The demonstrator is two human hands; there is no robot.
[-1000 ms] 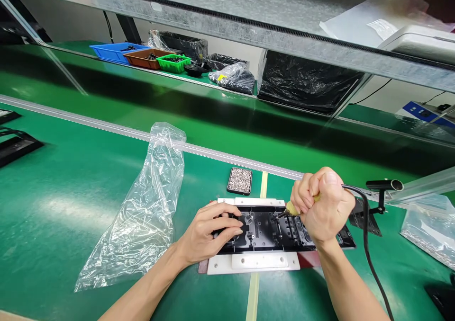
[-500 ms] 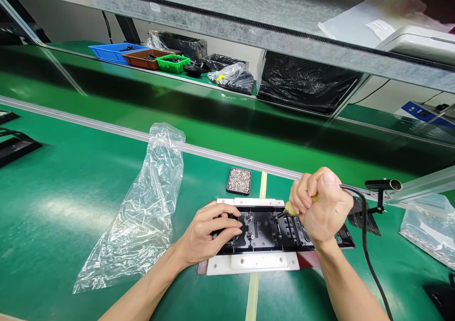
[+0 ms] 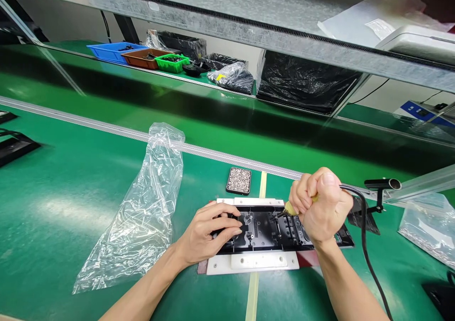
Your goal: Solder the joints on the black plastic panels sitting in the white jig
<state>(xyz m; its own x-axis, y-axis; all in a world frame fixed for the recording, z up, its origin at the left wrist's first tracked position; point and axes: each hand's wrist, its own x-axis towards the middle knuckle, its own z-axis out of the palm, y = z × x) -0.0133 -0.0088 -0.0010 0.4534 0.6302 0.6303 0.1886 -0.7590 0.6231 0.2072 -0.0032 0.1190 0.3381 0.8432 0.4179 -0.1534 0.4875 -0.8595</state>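
A long black plastic housing [image 3: 263,236] with ribs and small posts lies between white fixture blocks [image 3: 263,261]. Over its left end rests my left hand [image 3: 213,228], fingers bent and a little apart, the fingertips on or just over the panel. What lies under the palm is hidden. My right hand [image 3: 322,202] is closed in a fist around the yellow handle of a soldering iron [image 3: 291,209], its black cord trailing down to the right. The iron's tip points down-left onto the housing's middle part. Behind the fixture stands a small black tray [image 3: 239,181] of tiny metal pieces.
A crumpled clear plastic bag [image 3: 142,217] lies left of the fixture. A tubular metal holder [image 3: 384,184] stands to the right, near a bag of small parts [image 3: 430,226]. Blue [image 3: 113,52], brown [image 3: 142,59] and green bins [image 3: 173,64] sit at the back under a metal shelf [image 3: 227,25].
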